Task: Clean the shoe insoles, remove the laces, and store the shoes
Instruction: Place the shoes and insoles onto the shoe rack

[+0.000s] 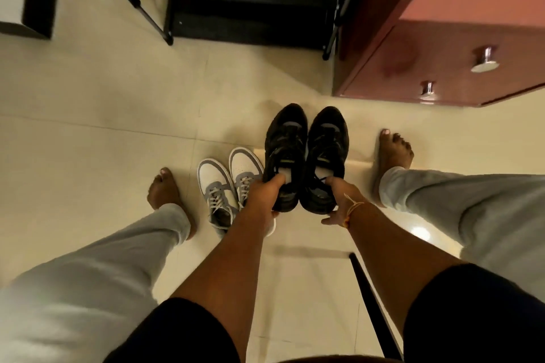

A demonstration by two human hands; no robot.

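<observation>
Two black sneakers are held side by side above the floor, toes pointing away from me. My left hand [267, 193] grips the left black shoe [286, 144] at its heel opening, thumb inside over a pale insole. My right hand [339, 197] grips the right black shoe [326, 150] the same way at the heel. A pair of white and grey sneakers [227, 183] with laces stands on the tile floor just left of the black pair, partly hidden by my left forearm.
A black shoe rack [250, 9] stands ahead at the top of the view. A reddish-brown cabinet [442, 62] with metal knobs is at the upper right. My bare feet [393, 153] flank the shoes. A black chair leg [371, 303] crosses the lower right floor.
</observation>
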